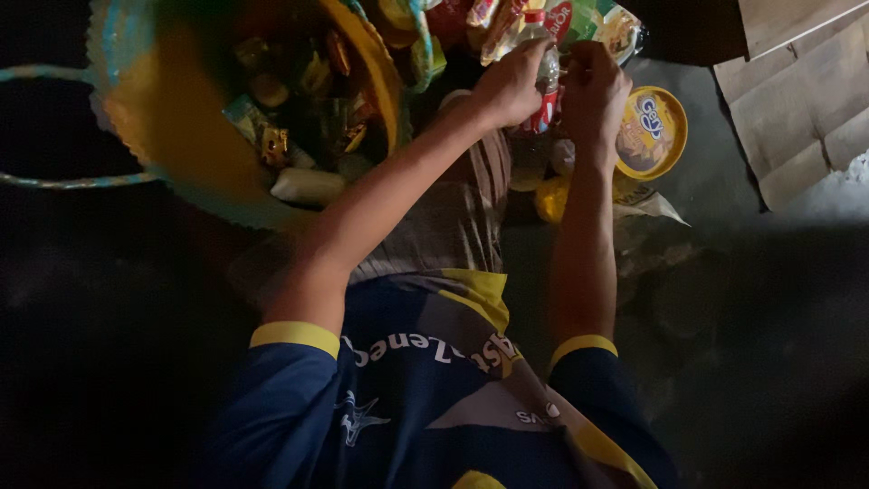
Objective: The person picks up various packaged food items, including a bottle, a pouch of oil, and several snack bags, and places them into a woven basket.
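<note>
The biggest thing in view is the dark blue shirt with yellow sleeve cuffs, filling the bottom middle of the frame, pretty dim lighting all round. Next in size, a big yellow basket with a pale blue-green scalloped rim is seen in the upper left, tilted toward the camera and packed with small wrapped snacks; it's a bit blurred so the individual packets can't really be told apart. Flattened brown cardboard is laid in the upper right corner on the dark ground.

Both bare forearms are stretched up from the sleeves toward the top centre. A heap of colourful snack packets is piled along the top edge, just behind the hands. A round yellow tub lid is found just right of the right hand, lying flat, with a crumpled clear wrapper below it.

The small plastic bottle with a red label is held upright at top centre, between the two hands. The left hand is wrapped around the bottle's left side, fingers curled closed on it. The right hand is pressed up against the bottle's right side with the fingers bent in tight near its upper part; whether the cap itself is being pinched can't be told, since it's covered by the fingers.
</note>
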